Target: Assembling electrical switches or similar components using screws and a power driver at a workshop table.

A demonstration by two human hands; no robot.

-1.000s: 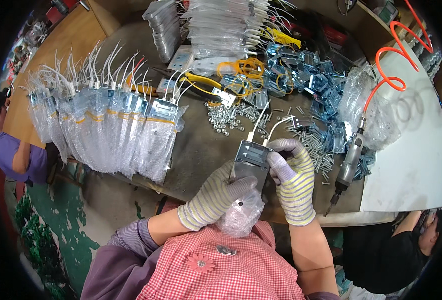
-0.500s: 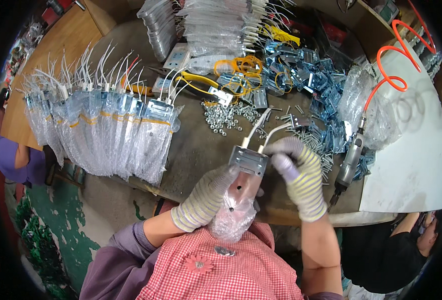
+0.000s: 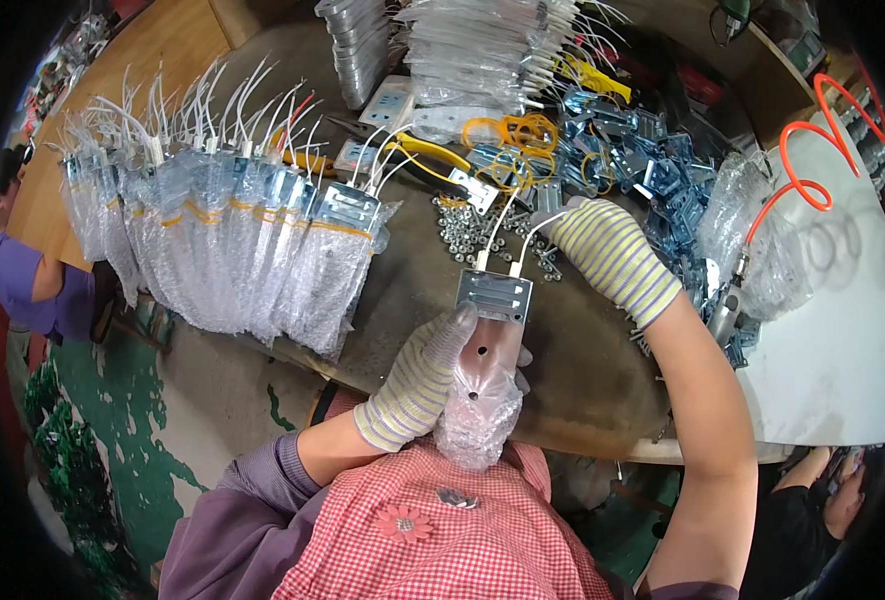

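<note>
My left hand (image 3: 425, 378), in a striped knit glove, grips a flat metal plate (image 3: 493, 345) by its side, thumb on top. A shiny metal bracket (image 3: 496, 296) sits across its upper end, where two white wires come out of white sleeves. Clear bubble wrap (image 3: 478, 425) covers the plate's lower part. My right hand (image 3: 608, 250), gloved alike, reaches over the table beside a pile of small nuts (image 3: 468, 230). Its fingers are bunched at the tip of one white wire; what they hold, if anything, is hidden.
Bubble-wrapped plates with wires (image 3: 233, 250) stand in a row at left. Behind lie yellow-handled pliers (image 3: 428, 153), yellow bands (image 3: 518, 132), stacked wrapped pieces (image 3: 483, 55) and loose brackets (image 3: 653, 150). An air screwdriver (image 3: 725, 315) on an orange coiled hose lies right. Other people sit at both sides.
My right hand has moved from just beside the bracket, up and away to the nuts and wire tip. The left hand keeps its hold on the plate. The whole view has shifted slightly.
</note>
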